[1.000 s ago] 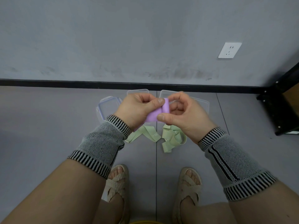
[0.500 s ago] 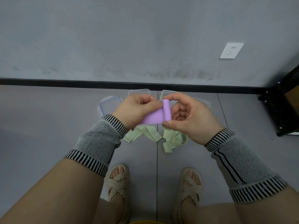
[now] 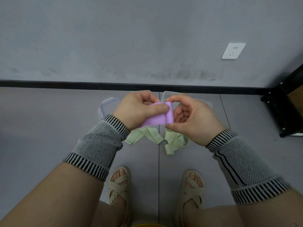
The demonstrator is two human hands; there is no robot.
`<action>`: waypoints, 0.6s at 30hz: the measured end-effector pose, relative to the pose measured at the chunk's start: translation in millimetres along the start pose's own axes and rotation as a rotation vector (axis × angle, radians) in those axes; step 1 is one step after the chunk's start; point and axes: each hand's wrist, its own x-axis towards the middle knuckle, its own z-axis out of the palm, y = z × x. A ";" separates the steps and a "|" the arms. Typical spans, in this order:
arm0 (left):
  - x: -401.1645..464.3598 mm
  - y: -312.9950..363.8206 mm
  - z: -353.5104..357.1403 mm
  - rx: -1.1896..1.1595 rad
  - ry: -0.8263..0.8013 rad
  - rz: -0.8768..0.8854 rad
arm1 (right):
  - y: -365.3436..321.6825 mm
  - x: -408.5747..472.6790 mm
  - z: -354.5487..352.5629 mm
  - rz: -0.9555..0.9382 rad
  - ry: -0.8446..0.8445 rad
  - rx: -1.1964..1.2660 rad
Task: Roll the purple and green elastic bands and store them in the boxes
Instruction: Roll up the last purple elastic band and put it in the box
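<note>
The only writing in view is a small pale print on the green band (image 3: 151, 135), too small to read beyond what looks like digits. One purple band (image 3: 159, 117) is held above the floor (image 3: 49, 128) between the two hands: the left hand (image 3: 139, 108) pinches its flat free stretch with the thumb on top, and the right hand (image 3: 191, 118) grips the rolled end between thumb and forefinger, the other fingers curled loosely behind it. The roll stands upright at the right end of the flat stretch. Green band lies loose on the floor below the purple band, in two heaps, one on each side of the floor seam (image 3: 159, 161); whether it is one band or two cannot be told. Beyond the purple band, near the black skirting (image 3: 65, 83), clear boxes (image 3: 165, 95) and a lid (image 3: 108, 106) lie partly hidden by the hands; three pieces show, and the count of boxes cannot be told. One white socket (image 3: 233, 50) sits on the wall, up and right of the purple band. A black frame (image 3: 282, 108) stands well right of it. Two sandalled feet (image 3: 118, 181) stand nearer than the green band. The floor to the left of the purple band lies open.
</note>
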 end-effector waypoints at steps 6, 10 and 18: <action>0.9 0.3 6.0 0.060 0.084 -0.002 | 2.4 2.2 3.9 -0.021 0.022 -0.091; 0.1 1.1 3.3 -0.008 0.089 -0.036 | -0.6 -1.1 4.0 0.036 -0.084 0.162; 0.6 -1.1 4.3 0.031 0.065 -0.041 | -0.5 1.0 2.7 0.079 -0.045 0.346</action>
